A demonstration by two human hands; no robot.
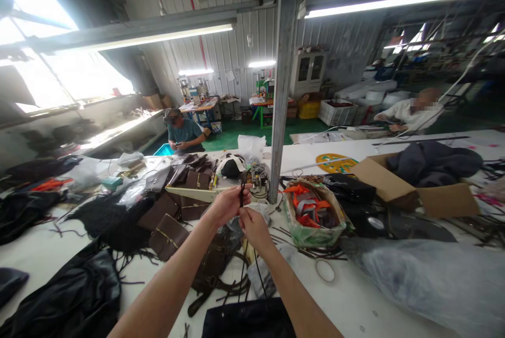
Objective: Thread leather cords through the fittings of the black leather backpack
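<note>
Both my hands are raised over the worktable, close together in front of me. My left hand (229, 205) is closed around a thin dark strip that stands up past its fingers; its exact kind is too small to tell. Just below and to the right, my right hand (252, 226) pinches a thin black cord (257, 264). Two cord lengths hang from the hands toward a black leather bag (248, 319) at the table's near edge. Beneath my arms lie a dark brown strapped leather piece (215, 261) and a brown leather pouch (168, 237) with a brass-coloured strip.
A lined basket (315, 222) of orange and grey scraps stands right of my hands, near a tape roll (325, 270). A metal post (282, 90) rises ahead. Black leather (74, 296) lies left, plastic wrap (434, 280) right. Two people sit beyond the table.
</note>
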